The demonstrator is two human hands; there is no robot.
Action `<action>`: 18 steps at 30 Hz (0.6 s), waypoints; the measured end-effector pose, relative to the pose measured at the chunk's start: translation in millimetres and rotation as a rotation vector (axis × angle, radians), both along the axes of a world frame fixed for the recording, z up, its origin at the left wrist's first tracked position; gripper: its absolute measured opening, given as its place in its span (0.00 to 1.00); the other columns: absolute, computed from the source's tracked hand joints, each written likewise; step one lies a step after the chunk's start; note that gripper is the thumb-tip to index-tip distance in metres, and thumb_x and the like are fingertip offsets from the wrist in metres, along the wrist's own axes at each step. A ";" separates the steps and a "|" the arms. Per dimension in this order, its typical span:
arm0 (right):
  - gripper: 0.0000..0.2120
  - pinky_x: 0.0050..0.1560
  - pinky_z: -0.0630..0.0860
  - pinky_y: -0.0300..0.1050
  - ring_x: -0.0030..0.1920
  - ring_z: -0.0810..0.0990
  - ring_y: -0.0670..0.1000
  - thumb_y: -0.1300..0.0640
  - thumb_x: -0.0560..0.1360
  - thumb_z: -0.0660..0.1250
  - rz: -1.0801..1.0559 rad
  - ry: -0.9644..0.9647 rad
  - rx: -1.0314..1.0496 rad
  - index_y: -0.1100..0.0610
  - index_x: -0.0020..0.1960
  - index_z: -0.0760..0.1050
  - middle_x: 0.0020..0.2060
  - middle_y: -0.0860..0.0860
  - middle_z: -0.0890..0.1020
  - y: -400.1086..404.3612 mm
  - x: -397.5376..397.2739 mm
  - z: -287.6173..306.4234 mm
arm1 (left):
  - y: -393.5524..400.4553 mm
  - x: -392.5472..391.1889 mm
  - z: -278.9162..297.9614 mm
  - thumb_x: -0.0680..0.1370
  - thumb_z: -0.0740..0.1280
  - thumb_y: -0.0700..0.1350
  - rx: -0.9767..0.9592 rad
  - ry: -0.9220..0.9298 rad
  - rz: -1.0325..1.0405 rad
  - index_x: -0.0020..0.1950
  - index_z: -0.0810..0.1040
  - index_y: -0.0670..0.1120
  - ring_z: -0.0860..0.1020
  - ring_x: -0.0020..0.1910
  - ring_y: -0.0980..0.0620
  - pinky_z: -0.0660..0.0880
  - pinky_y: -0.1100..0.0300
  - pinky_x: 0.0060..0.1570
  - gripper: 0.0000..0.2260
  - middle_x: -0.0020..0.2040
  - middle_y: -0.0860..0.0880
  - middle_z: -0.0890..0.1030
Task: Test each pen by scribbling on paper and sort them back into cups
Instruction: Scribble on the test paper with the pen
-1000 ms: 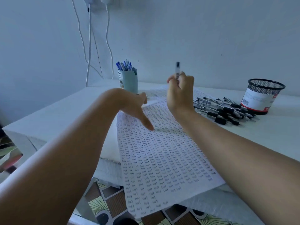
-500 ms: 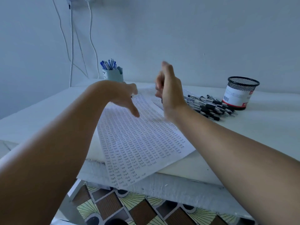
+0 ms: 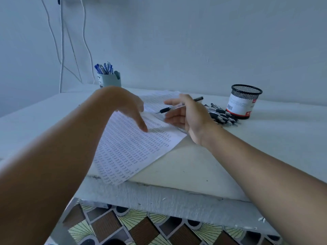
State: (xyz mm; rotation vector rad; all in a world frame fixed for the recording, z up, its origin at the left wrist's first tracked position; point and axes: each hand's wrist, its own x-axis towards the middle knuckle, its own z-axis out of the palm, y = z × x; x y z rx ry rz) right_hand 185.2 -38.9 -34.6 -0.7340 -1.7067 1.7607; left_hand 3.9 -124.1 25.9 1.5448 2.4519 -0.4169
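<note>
Right hand [image 3: 187,117] hovers palm-left above the far right part of the paper [image 3: 134,144], thumb and fingers loosely curled round a black-gripped pen [image 3: 178,106]; the pen lies almost level, its tip pointing left and slightly down over the sheet, its clipped cap end sticking out past the hand to the right. Whether the tip touches the sheet cannot be told. Left hand [image 3: 127,108] is spread and relaxed, fingers straight and angled down, one fingertip meeting the paper near its middle, holding nothing. Paper: thin white sheet, covered in close rows of small dark scribble marks, lying askew, its near corner overhanging the front edge of the table [image 3: 265,142]. Table top is matte white and smooth; its front edge is rough and chipped-looking. Right of the paper, just beyond the right hand, a heap of pens [image 3: 221,115] with clear barrels and black grips lies flat, fanned roughly parallel. Just right of that heap stands a black wire-mesh cup [image 3: 244,101], cylindrical, with a white and red label and barcode round its lower part. Beyond the paper's far left corner, near the wall, stands a pale blue-grey cup [image 3: 109,79], smooth-sided with a scalloped rim, holding blue-capped pens [image 3: 104,68] upright. Open table surface extends right of the mesh cup and left of the paper. Thin white cables [image 3: 62,50] hang down the plain wall behind the pale cup. Below the paper's overhanging corner, patterned floor tiles [image 3: 141,227] in brown, cream and black.
</note>
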 end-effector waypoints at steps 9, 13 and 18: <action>0.04 0.60 0.82 0.48 0.45 0.84 0.51 0.59 0.79 0.73 0.080 -0.052 0.210 0.58 0.53 0.82 0.42 0.55 0.86 8.5 23.4 -16.6 | 32.2 7.5 -10.1 0.76 0.76 0.50 0.162 -0.331 -0.050 0.58 0.80 0.43 0.80 0.38 0.55 0.76 0.63 0.39 0.16 0.44 0.50 0.84; 0.09 0.48 0.81 0.40 0.39 0.81 0.43 0.50 0.82 0.69 0.050 -0.200 0.440 0.55 0.48 0.78 0.38 0.50 0.84 7.7 19.9 -20.5 | 41.3 5.1 -27.3 0.81 0.70 0.49 0.160 -0.436 -0.019 0.50 0.78 0.43 0.71 0.29 0.53 0.68 0.63 0.31 0.09 0.36 0.48 0.79; 0.11 0.55 0.81 0.47 0.41 0.83 0.44 0.47 0.84 0.66 0.074 -0.217 0.452 0.53 0.50 0.79 0.37 0.45 0.85 13.4 12.8 -26.0 | 37.5 -6.3 -45.7 0.76 0.73 0.58 0.253 -0.461 -0.074 0.52 0.79 0.41 0.72 0.37 0.49 0.70 0.55 0.42 0.20 0.37 0.48 0.78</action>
